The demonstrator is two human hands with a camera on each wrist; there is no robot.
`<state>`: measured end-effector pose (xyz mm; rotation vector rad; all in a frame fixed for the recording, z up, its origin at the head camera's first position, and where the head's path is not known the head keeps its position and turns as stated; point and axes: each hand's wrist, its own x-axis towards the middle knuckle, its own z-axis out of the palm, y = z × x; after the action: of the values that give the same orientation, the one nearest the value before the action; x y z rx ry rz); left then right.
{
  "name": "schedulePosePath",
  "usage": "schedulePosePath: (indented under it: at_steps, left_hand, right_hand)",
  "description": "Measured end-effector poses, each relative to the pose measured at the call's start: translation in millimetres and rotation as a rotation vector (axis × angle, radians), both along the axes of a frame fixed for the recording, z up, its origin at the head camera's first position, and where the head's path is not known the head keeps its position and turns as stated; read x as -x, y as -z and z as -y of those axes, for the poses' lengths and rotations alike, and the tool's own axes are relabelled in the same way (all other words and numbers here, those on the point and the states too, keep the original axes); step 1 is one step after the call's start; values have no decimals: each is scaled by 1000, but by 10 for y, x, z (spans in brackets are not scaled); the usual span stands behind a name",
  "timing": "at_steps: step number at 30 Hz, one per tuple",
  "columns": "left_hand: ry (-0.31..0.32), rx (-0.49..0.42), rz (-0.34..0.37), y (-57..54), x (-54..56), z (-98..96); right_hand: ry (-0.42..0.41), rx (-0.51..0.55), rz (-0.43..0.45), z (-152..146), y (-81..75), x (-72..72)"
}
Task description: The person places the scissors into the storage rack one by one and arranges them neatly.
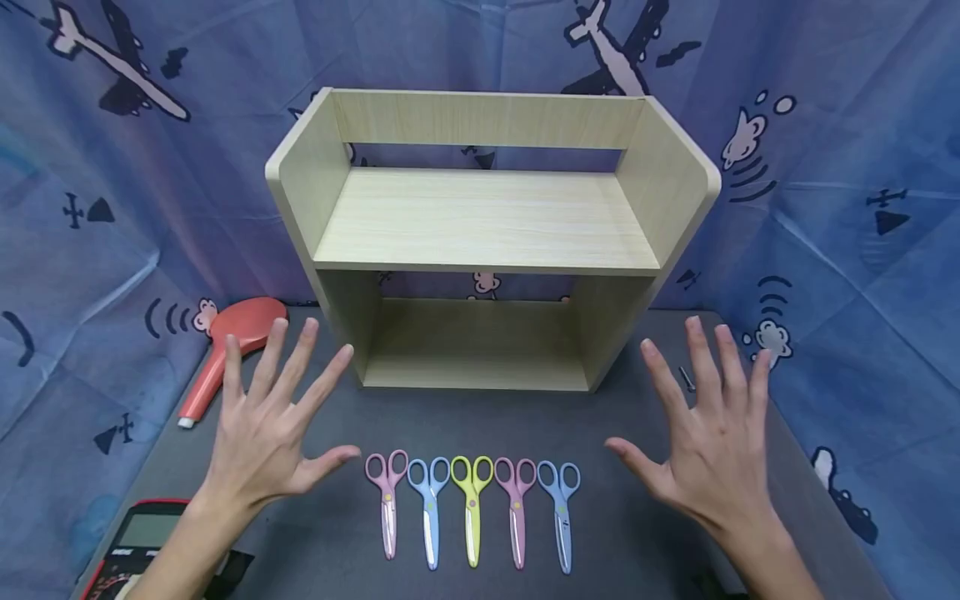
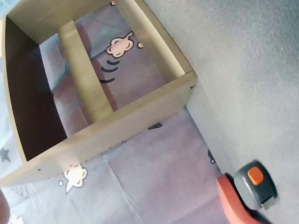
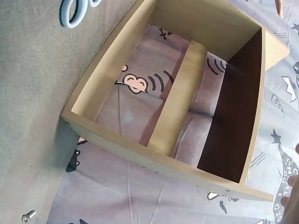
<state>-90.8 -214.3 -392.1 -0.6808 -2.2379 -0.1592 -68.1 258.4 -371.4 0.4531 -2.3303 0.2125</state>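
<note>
Both hands hover over the grey table with fingers spread and nothing in them. My left hand (image 1: 262, 442) is left of a row of several scissors; my right hand (image 1: 712, 450) is on the row's right. From left to right lie pink scissors (image 1: 388, 508), blue scissors (image 1: 431, 521), yellow scissors (image 1: 472, 512), more pink scissors (image 1: 517, 517) and more blue scissors (image 1: 563, 525). All have their handles toward the back. Behind them stands a pale wooden two-tier shelf (image 1: 487, 221), also seen in both wrist views.
Back left lies a red paddle-shaped thing (image 1: 251, 321) with a long handle. A grey tape measure (image 2: 254, 184) with an orange button shows in the left wrist view. A multimeter (image 1: 142, 537) lies front left, partly behind my forearm. A small metal bolt (image 3: 29, 216) lies right of the shelf.
</note>
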Motion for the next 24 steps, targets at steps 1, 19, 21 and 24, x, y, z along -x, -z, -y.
schedulePosePath:
  at_steps: [1, 19, 21, 24]
  left_hand:
    - [8, -13, -7, 5, 0, -4]
    - [255, -687, -4, 158, 230, -152]
    - [254, -788, 32, 207, 267, -152]
    - [223, -908, 109, 286, 313, -147]
  right_hand:
    - [-4, 3, 2, 7, 6, -3]
    - [-273, 355, 432, 234, 328, -63]
    - [-294, 404, 511, 260, 395, -38]
    - [-337, 463, 632, 269, 504, 27]
